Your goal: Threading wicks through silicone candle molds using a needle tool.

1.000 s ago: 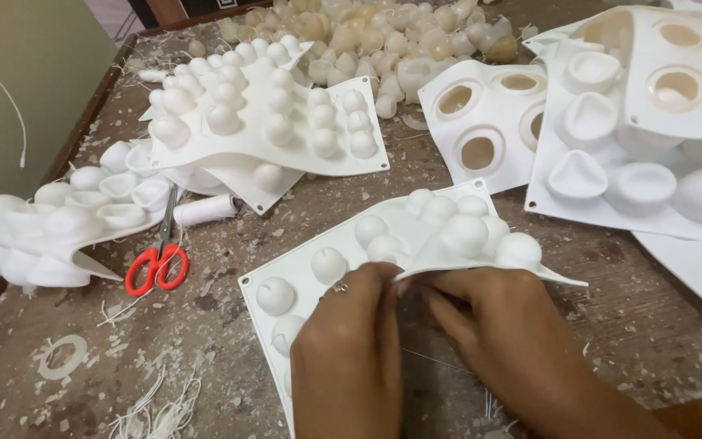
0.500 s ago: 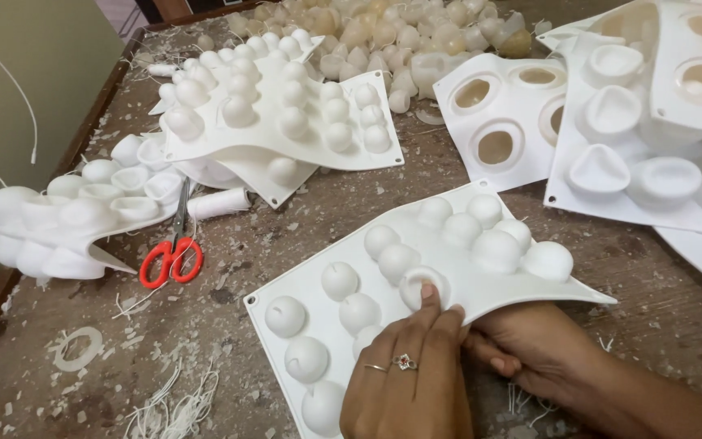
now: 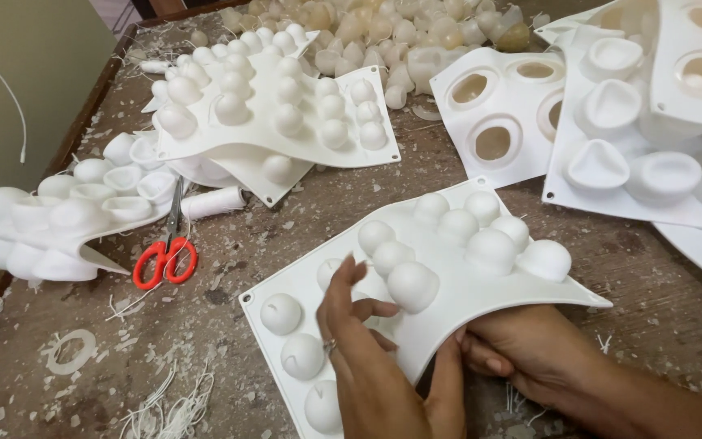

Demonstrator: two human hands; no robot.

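The left hand (image 3: 367, 358) arches over the white silicone sphere mould (image 3: 457, 284) on the worktable (image 3: 286, 236), fingers spread and touching domes; the right hand (image 3: 522, 349) pinches its near edge from beneath.

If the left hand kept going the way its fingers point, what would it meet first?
The left hand points up and away across the white dome mould sheet. Its fingertips already sit among the domes; the nearest ahead is probably the dome just beyond them, though depth is unclear.

White dome mould sheet (image 3: 448, 284), red-handled scissors (image 3: 166, 258), white thread spool (image 3: 213, 202), brown speckled table (image 3: 302, 219).
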